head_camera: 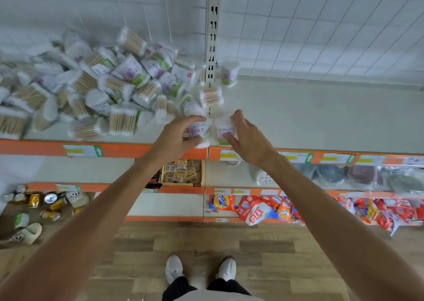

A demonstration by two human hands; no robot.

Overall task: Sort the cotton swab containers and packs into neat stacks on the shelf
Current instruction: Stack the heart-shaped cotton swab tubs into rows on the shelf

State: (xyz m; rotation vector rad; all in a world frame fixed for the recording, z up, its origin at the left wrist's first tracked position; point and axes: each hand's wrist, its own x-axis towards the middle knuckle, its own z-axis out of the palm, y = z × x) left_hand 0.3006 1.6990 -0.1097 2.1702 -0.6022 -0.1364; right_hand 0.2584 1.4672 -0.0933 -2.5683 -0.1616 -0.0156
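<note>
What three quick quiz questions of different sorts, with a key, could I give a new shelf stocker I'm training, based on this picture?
1. True or false: the left hand and the right hand each hold a round clear plastic cotton swab container.
2. Multiple choice: the jumbled heap of cotton swab packs lies on which part of the top white shelf with the orange front edge? A) left B) right C) middle
3. Fill in: one cotton swab container with a purple and green label stands alone just right of the white slotted ____.

Key: 1 true; 2 A; 3 upright post.
</note>
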